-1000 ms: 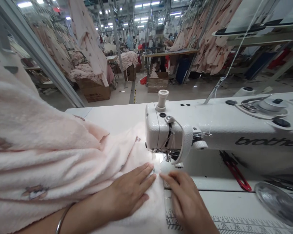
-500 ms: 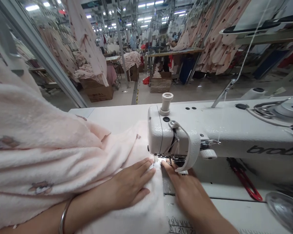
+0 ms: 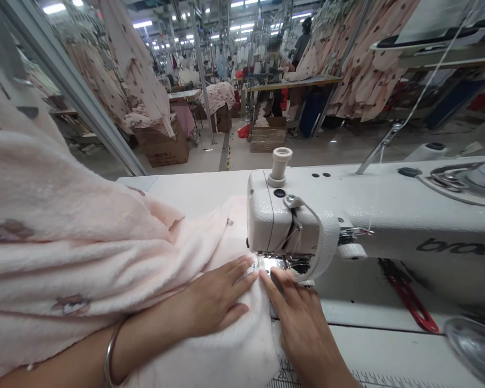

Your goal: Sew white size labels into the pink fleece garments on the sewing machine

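Pale pink plush fabric (image 3: pixel 117 269) with small animal prints spreads from the left across the bed of a white sewing machine (image 3: pixel 299 210). My left hand (image 3: pixel 216 299) lies flat on it, fingers stretched toward the lit needle area. A small white piece with dark print, perhaps a label, shows at those fingertips. Just right of the presser foot (image 3: pixel 261 262), my right hand (image 3: pixel 301 318) rests with fingers extended, the index fingertip touching the fabric's edge. Neither hand grips anything. The needle tip is too small to make out.
Red-handled thread snips (image 3: pixel 414 304) lie under the machine arm, and a printed ruler scale (image 3: pixel 372 377) runs along the table front. A metal post (image 3: pixel 73 91) rises at left. Beyond are cartons (image 3: pixel 164 145), hanging pink garments (image 3: pixel 372 64) and people at other stations.
My right hand has shifted left and back toward me, its index fingertip now at the fabric edge. My left hand stays nearly in place. The view has shifted slightly.
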{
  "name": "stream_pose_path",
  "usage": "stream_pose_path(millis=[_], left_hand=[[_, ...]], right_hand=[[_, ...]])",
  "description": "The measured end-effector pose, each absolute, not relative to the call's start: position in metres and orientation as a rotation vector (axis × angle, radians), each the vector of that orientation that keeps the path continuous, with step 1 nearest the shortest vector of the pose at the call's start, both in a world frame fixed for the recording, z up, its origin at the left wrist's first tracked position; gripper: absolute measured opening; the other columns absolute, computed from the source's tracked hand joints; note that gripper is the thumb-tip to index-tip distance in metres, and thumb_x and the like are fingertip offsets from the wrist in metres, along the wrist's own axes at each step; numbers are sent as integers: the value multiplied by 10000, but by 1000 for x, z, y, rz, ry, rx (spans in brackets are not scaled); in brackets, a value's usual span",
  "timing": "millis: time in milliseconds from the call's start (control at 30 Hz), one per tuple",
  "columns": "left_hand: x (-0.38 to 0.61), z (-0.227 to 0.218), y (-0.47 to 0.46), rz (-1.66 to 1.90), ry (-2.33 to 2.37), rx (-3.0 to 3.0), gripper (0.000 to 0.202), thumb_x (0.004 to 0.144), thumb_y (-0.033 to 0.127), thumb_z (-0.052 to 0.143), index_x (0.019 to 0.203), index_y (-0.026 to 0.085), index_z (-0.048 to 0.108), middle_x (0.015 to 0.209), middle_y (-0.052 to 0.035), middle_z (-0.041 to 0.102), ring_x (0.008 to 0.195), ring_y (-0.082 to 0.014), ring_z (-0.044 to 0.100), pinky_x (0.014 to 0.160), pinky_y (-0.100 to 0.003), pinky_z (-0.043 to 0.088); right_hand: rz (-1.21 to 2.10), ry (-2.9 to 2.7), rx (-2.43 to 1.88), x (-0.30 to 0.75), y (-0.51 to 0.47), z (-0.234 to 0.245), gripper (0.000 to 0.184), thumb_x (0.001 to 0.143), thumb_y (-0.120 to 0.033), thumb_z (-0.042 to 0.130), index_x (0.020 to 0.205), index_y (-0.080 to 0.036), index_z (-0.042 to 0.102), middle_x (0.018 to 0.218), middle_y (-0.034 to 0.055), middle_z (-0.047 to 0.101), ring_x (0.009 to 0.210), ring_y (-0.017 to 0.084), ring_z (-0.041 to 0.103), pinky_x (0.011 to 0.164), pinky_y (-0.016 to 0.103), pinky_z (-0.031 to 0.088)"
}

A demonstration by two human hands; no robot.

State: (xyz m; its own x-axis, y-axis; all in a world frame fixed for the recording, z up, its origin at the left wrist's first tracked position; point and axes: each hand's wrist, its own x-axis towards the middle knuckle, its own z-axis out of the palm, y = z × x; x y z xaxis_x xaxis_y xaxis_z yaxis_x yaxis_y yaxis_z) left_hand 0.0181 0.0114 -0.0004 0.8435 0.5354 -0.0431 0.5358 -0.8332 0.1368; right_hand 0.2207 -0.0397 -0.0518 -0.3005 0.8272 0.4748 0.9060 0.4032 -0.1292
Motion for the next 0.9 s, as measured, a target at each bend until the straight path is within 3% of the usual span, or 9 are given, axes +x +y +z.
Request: stream_pose_path(millis=[400, 567, 733, 900], left_hand=[[18, 0, 14, 11, 826, 2849, 500, 932, 322, 422, 1377, 107, 346, 1484, -153, 273, 1403, -244, 202, 1134, -382, 302], [18, -2, 21, 39, 828, 2868, 487, 929, 331, 423, 1355, 106, 353, 1454, -165, 310, 1381, -262, 251, 1118, -394, 328], [22, 1, 33, 41, 851, 2811, 425, 922, 318, 424, 1294, 115, 388, 1340, -166, 425, 1300, -279, 375, 1048, -422, 407], [25, 3, 35, 46, 874, 2780, 445, 911, 306, 444, 1316, 141, 359, 1323, -155, 434, 1260, -276, 416, 1009, -422, 441]], right_hand=[[-233, -2267, -1501, 227, -43, -58, 737, 631, 96, 329, 1304, -165, 477, 1244, 101, 496, 1070, 261, 458, 844, 379, 405], [-314, -2221, -1533, 223, -43, -56, 625, 720, 93, 314, 1235, -174, 548, 1208, 98, 529, 1072, 261, 476, 819, 375, 445], [-220, -2241, -1635, 222, -48, -55, 617, 778, 80, 325, 1305, -195, 488, 1280, 84, 485, 1204, 268, 399, 927, 408, 449], [-169, -2214, -1640, 220, -54, -56, 655, 771, 109, 270, 1334, -176, 444, 1311, 109, 453, 1273, 264, 350, 980, 440, 444]])
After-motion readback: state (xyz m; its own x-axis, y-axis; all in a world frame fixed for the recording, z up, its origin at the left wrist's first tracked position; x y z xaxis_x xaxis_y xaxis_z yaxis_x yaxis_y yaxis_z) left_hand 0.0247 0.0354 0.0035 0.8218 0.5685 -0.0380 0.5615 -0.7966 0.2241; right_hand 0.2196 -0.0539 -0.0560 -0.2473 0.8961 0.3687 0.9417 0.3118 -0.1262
